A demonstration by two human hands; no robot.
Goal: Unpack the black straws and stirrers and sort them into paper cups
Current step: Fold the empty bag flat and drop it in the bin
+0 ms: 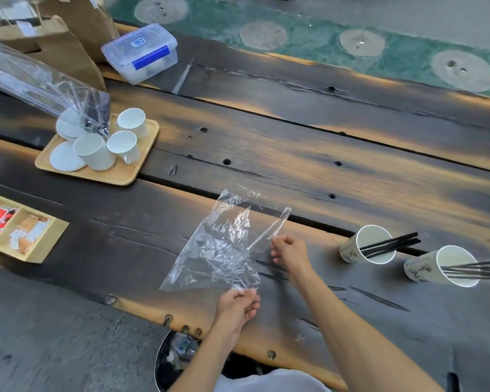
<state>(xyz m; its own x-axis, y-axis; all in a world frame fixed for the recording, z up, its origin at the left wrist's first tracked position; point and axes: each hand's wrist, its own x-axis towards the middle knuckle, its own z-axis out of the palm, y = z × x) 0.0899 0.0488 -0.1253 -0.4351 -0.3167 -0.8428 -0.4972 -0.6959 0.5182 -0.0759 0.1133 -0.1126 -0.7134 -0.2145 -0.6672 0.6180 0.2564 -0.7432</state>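
An empty clear plastic bag [221, 244] hangs crumpled above the dark wooden table [294, 154]. My left hand [238, 306] pinches its lower corner. My right hand [290, 253] grips a torn strip at the bag's upper right edge. To the right stand two paper cups. The nearer-left paper cup [351, 250] holds thick black straws [391, 244]. The right paper cup [425, 268] holds thin black stirrers [475, 270].
A wooden tray [130, 174] with white cups and saucers sits at the left, with another clear bag [40, 86] above it. A lidded plastic box [140, 52] and brown paper bags [60, 43] stand behind. A compartment box [20, 227] lies at the far left. A bin [170, 360] is below the table edge.
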